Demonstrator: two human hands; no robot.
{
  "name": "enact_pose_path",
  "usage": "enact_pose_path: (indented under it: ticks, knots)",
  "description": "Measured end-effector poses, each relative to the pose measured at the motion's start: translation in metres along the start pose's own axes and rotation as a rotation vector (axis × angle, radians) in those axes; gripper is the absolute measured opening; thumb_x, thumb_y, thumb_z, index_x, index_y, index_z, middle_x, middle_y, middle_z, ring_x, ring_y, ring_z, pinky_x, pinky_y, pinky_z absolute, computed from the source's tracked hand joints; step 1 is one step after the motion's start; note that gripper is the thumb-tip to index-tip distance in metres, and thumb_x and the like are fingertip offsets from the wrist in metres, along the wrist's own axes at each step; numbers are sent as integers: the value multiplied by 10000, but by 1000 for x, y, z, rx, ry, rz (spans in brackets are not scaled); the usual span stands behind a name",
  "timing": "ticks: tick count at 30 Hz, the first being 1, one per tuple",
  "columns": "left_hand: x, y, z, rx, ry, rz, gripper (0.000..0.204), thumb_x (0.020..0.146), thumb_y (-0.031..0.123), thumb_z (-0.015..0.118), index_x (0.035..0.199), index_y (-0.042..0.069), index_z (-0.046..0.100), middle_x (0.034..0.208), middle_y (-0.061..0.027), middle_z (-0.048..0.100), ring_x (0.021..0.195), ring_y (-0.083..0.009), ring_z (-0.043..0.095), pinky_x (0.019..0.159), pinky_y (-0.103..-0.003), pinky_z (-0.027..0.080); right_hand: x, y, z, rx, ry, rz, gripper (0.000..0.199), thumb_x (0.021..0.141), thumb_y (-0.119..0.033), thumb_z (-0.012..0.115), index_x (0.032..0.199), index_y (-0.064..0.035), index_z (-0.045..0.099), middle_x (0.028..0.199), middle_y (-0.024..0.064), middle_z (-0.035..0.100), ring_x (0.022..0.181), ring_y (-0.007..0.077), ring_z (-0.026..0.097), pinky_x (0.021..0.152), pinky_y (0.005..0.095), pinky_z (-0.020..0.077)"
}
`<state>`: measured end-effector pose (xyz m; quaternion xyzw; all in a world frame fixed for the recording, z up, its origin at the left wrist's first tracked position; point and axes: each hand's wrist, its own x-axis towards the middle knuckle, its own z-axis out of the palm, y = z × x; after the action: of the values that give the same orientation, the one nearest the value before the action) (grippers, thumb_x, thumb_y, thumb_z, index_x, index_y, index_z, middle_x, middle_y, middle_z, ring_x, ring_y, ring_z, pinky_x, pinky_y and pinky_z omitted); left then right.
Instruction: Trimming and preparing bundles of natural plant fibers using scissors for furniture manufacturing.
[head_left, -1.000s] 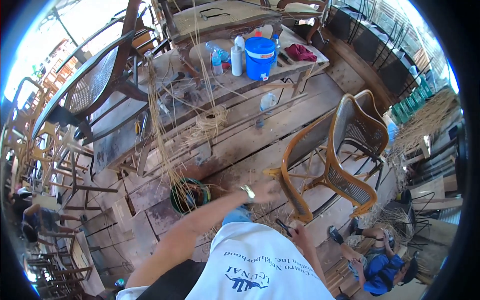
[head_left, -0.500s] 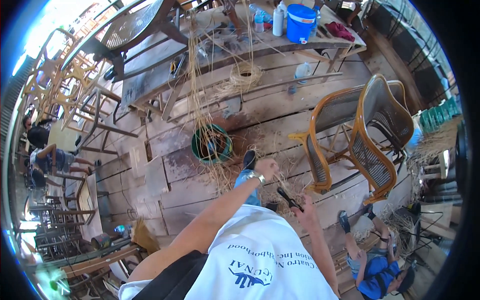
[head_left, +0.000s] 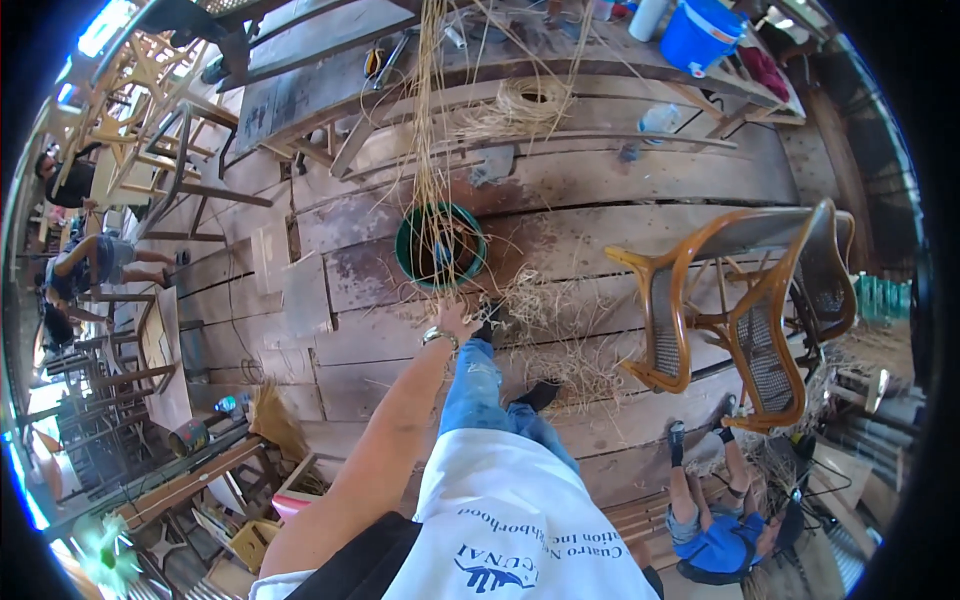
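On the workbench (head_left: 288, 100) stood a blue cooler (head_left: 700, 35) and a white bottle (head_left: 650, 18), with a dark red cloth (head_left: 763, 72) at its right end and a yellow-and-black tool (head_left: 374, 62) toward its left. A clear jug (head_left: 658, 121) was just below its near edge. Pale chair frames (head_left: 128, 118) crowded left of it; a person in blue (head_left: 722, 545) sat well apart, on its near side.

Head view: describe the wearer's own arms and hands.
The left hand is bare, with a shiny silvery band, perhaps a watch, at the wrist. The left forearm is uncovered; a white sleeve shows near the lower edge. The right hand is not visible.
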<state>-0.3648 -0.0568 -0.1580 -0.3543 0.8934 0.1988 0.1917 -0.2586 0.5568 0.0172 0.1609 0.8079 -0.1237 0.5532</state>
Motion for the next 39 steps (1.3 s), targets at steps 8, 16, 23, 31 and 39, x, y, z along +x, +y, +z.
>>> enact_pose_path:
  ticks: [8, 16, 23, 31, 39]
  knots:
    - [130, -31, -34, -456, -214, -76, 662, 832, 409, 668, 1401, 146, 453, 1252, -205, 589, 1068, -335, 619, 924, -422, 495, 64, -143, -30, 441, 47, -89, 365, 966, -255, 530, 709, 0, 579, 559, 91, 595, 415, 141, 530, 361, 289, 383]
    - [270, 5, -94, -808, -174, -224, 772, 901, 238, 644, 1521, 128, 199, 772, -70, 690, 589, -133, 632, 558, -272, 537, 48, -297, -15, 513, -13, -161, 225, 969, -214, 550, 916, 1, 513, 618, 95, 609, 427, 122, 528, 386, 259, 410]
    - [327, -22, -88, -508, 66, -129, 327, 881, 424, 593, 996, 148, 725, 968, -107, 711, 907, -315, 667, 825, -397, 524, 27, -287, 4, 499, 52, -131, 184, 959, -156, 557, 864, -12, 495, 614, 101, 615, 422, 120, 544, 384, 271, 429]
    - [143, -23, -66, -1069, -142, -13, 416, 975, 381, 489, 731, 57, 582, 574, -42, 594, 537, -132, 607, 482, -288, 459, 40, -287, -4, 288, 158, -160, 234, 939, -228, 591, 879, -6, 548, 578, 86, 596, 447, 137, 578, 403, 304, 457]
    - [-150, -168, 61, -1035, -247, -474, 488, 915, 495, 564, 735, 49, 647, 600, -33, 573, 472, -129, 517, 442, -311, 407, 74, -277, -9, 239, 148, -372, 239, 932, -229, 592, 842, -10, 556, 599, 88, 619, 449, 143, 578, 415, 292, 458]
